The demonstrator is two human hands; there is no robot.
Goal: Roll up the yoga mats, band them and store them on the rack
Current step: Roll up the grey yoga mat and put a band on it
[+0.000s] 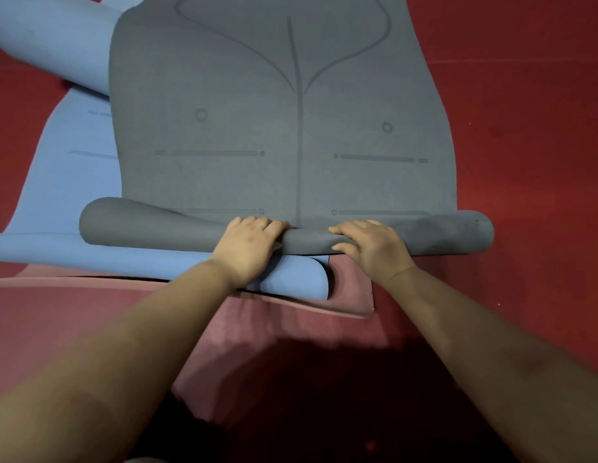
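Grey yoga mat (290,128), near end rolled, on red floor (524,128). Left hand (249,243) and right hand (369,243): fingers curled over the roll, gripping it. Blue mat (73,162) beneath.

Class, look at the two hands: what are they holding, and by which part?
Both the left hand and right hand grip the grey mat by its rolled near end, around the middle of the roll.

I see the grey yoga mat (284,128) partly rolled, its roll under my fingers (257,225), the flat part marked with lines stretching beyond them. The blue mat (73,182) lies beneath it, the pink mat (90,315) nearest.
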